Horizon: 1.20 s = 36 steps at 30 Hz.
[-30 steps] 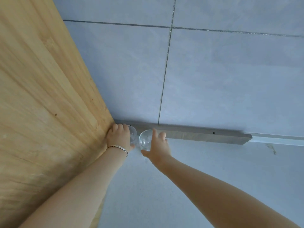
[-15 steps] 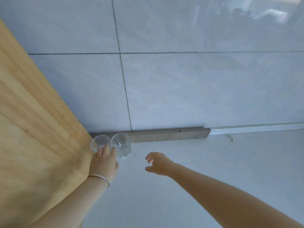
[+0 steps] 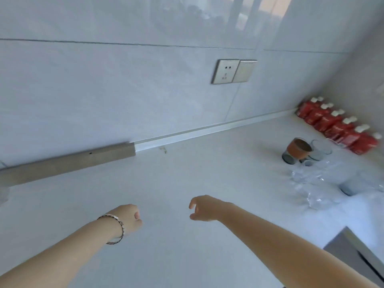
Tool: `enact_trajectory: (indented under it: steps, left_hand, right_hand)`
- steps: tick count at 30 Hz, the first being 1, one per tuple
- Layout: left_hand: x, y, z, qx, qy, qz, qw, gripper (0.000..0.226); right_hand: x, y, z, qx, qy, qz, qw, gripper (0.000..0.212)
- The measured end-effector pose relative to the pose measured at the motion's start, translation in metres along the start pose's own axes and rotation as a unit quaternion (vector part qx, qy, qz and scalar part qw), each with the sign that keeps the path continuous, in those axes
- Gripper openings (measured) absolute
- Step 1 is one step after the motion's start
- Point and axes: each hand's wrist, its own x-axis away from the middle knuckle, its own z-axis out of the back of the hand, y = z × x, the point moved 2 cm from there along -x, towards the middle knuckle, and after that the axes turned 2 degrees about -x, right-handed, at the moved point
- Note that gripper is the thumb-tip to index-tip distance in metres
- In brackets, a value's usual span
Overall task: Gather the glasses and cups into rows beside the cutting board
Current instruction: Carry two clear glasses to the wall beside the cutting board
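My left hand [image 3: 129,218], with a bracelet on the wrist, hovers over the white counter with its fingers curled and nothing in it. My right hand [image 3: 202,207] hangs beside it, fingers loosely apart and empty. Far to the right stands a cluster of clear glasses [image 3: 311,179], blurred. Behind them are an orange-banded cup [image 3: 297,150] and a clear glass [image 3: 320,149]. A glass [image 3: 3,192] is just visible at the left edge. The cutting board is out of view.
A row of red pouches with white caps [image 3: 336,125] lines the right wall. A grey strip [image 3: 68,161] runs along the foot of the tiled wall. A wall socket [image 3: 225,71] is above. A grey ledge [image 3: 353,252] sits at the bottom right.
The view has swung right, away from the cutting board and the two glasses set beside it. My left hand has let go of a glass; both hands now hang empty over the counter.
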Motion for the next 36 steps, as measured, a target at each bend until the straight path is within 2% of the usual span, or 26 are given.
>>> enact_trajectory:
  steps: [6,8,10,13,15,17,19,24,28,32,36]
  left_hand:
    - [-0.044,0.185,-0.006,-0.016,-0.001,-0.052,0.999,0.005]
    - [-0.056,0.243,-0.013,-0.001,-0.003,-0.064,0.998,0.020]
    - [-0.065,0.292,-0.018,0.008,-0.006,-0.073,0.997,0.026]
    - [-0.077,0.349,-0.024,0.009,-0.011,-0.074,0.997,0.022]
    - [-0.082,0.377,-0.027,0.009,-0.017,-0.074,0.997,0.017]
    - [-0.086,0.398,-0.027,0.007,-0.018,-0.075,0.997,0.009]
    - [-0.090,0.413,-0.028,0.008,-0.018,-0.078,0.997,0.008]
    - [-0.101,0.445,-0.028,-0.004,-0.027,-0.063,0.998,0.017]
    - [-0.124,0.495,-0.027,-0.022,-0.007,-0.077,0.997,0.041]
    - [-0.158,0.573,-0.028,-0.004,0.043,-0.117,0.992,0.075]
    - [-0.180,0.624,-0.043,-0.108,0.059,-0.133,0.983,0.111]
  right_hand:
    - [0.042,0.193,0.048,-0.048,0.063,-0.050,0.996,0.038]
    - [0.054,0.261,0.066,-0.057,0.101,-0.069,0.991,0.035]
    - [0.065,0.324,0.084,-0.060,0.164,-0.104,0.979,0.036]
    - [0.077,0.403,0.109,-0.060,0.268,-0.163,0.947,0.048]
    - [0.078,0.442,0.114,-0.074,0.252,-0.195,0.945,0.068]
    - [0.074,0.465,0.107,-0.091,0.170,-0.202,0.960,0.094]
    - [0.069,0.475,0.091,-0.094,0.113,-0.175,0.974,0.105]
    - [0.067,0.484,0.066,-0.083,0.212,-0.137,0.964,0.092]
    - [0.078,0.499,0.066,-0.140,0.223,-0.141,0.954,0.093]
    - [0.090,0.520,0.074,-0.153,0.240,-0.154,0.946,0.101]
    - [0.099,0.533,0.083,-0.133,0.247,-0.159,0.946,0.094]
